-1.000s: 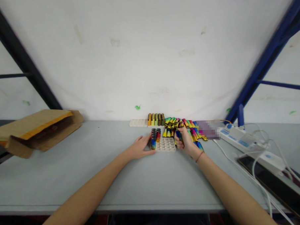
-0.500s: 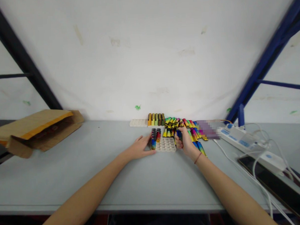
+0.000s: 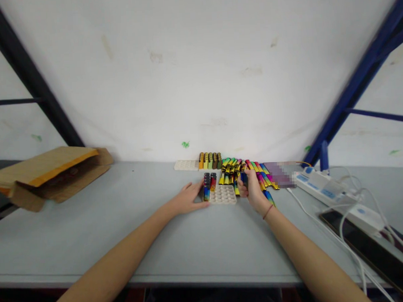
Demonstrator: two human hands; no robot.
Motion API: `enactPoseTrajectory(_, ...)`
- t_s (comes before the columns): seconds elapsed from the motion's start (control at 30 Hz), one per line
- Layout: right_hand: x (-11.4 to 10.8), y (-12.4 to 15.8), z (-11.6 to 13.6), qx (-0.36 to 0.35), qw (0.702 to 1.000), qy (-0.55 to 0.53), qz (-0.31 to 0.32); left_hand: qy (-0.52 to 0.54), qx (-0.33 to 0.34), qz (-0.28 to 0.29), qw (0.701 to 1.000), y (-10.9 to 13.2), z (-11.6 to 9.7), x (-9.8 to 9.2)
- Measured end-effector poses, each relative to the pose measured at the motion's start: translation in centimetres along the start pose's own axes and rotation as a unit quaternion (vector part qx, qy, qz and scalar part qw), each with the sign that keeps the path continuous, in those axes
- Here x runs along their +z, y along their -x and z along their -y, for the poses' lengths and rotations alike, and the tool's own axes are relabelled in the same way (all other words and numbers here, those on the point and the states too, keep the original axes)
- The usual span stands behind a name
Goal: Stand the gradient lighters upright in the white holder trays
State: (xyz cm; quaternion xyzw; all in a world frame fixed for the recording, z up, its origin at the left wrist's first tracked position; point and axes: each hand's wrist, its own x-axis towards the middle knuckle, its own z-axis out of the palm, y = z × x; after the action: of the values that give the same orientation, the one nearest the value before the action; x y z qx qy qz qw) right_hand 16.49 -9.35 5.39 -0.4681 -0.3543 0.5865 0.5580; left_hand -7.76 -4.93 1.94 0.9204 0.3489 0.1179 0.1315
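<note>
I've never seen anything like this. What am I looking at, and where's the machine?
No machine works here: these are a person's bare hands, pictured from a camera worn on the head, looking forward and down.

On the grey table, the left hand rests at the end of a pale tray partly filled with upright, lighter-like pieces. The right hand grips a dark blue piece; the fingers hide much of it. Behind lies a shiny, colourful pile. Left is a brown paper bag; right, a white power strip.

The near tray (image 3: 226, 195) is cream; beyond it, piled lighters (image 3: 236, 164) shine gold, green and pink; left of it, a bag (image 3: 55, 164) is brown.
</note>
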Motion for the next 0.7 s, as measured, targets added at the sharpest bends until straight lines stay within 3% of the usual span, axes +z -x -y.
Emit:
enactPoseTrajectory(0.23,-0.4,-0.4,0.1,-0.005,1.0,0.01,-0.023,0.001,-0.003,0.003,1.0,-0.1,0.2,0.2)
enactPoseTrajectory(0.37,0.1,-0.1,-0.5,-0.105,0.99,0.093,-0.012,0.002,-0.001,0.005,1.0,-0.1,0.2,0.1)
enactPoseTrajectory(0.43,0.2,0.1,-0.9,-0.177,0.963,0.201,-0.009,0.001,-0.001,0.006,1.0,-0.1,0.2,0.1)
enactPoseTrajectory(0.53,0.4,0.5,-1.1,-0.263,0.886,0.382,-0.011,-0.002,-0.001,0.006,1.0,-0.1,0.2,0.1)
enactPoseTrajectory(0.6,0.5,0.6,-1.1,-0.309,0.843,0.441,0.004,-0.003,-0.001,0.003,1.0,-0.1,0.2,0.2)
enactPoseTrajectory(0.7,0.7,0.5,-1.3,-0.346,0.832,0.433,0.029,-0.002,0.001,-0.001,1.0,-0.1,0.3,0.3)
